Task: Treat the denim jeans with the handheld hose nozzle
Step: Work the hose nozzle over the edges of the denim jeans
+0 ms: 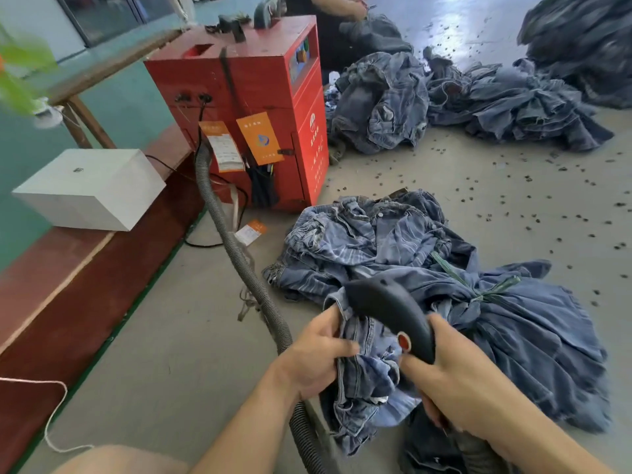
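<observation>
A pair of blue denim jeans is bunched up in front of me, and my left hand grips its fabric by the waistband edge. My right hand holds the black handheld nozzle by its handle, thumb beside a red button. The nozzle's front end points away from me, over the jeans. A grey ribbed hose runs from the nozzle's rear, under my left arm, back to a red machine.
A tied bundle of jeans lies on the concrete floor just beyond my hands. More denim heaps lie further back, with small dark bits scattered over the floor. A white box sits on a low red ledge at left. A person sits behind the machine.
</observation>
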Demonstrator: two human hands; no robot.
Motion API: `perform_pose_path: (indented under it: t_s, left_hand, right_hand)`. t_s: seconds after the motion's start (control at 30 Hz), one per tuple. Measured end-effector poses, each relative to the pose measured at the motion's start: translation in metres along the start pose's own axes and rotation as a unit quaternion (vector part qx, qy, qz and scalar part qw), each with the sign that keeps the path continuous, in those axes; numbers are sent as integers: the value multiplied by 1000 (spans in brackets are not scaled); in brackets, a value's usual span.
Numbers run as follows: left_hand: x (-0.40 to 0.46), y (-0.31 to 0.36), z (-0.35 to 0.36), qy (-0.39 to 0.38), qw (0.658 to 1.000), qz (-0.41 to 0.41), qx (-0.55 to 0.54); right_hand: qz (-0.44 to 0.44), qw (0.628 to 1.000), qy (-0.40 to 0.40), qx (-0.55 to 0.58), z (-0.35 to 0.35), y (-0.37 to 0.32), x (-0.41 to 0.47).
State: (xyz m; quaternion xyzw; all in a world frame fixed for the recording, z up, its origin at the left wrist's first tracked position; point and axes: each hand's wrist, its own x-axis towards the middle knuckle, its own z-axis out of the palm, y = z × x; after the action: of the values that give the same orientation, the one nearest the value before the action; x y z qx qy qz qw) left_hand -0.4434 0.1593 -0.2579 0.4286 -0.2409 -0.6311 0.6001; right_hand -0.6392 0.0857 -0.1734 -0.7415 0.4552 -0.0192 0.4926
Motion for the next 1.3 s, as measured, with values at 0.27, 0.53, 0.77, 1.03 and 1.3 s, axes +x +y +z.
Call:
perform_pose_path:
  t_s: [0.27, 0.53, 0.77, 1.03, 1.3]
  left_hand:
    - [1, 5, -2, -3, 989, -12, -146]
    - [2, -4, 8, 98, 975, -62, -192]
    - [24, -7, 12, 170, 936, -203, -233]
    - [31, -19, -1, 131, 930, -215, -268]
    - [41, -20, -9, 133, 938, -180, -263]
  right_hand:
    - [39, 998, -16, 38, -24, 15, -4]
    - [87, 987, 83, 110, -24, 24, 16]
    - [7, 1000, -29, -3, -19, 8, -15]
    - [104, 990, 82, 41, -18, 37, 14]
    - [47, 997, -36, -57, -9, 34, -13]
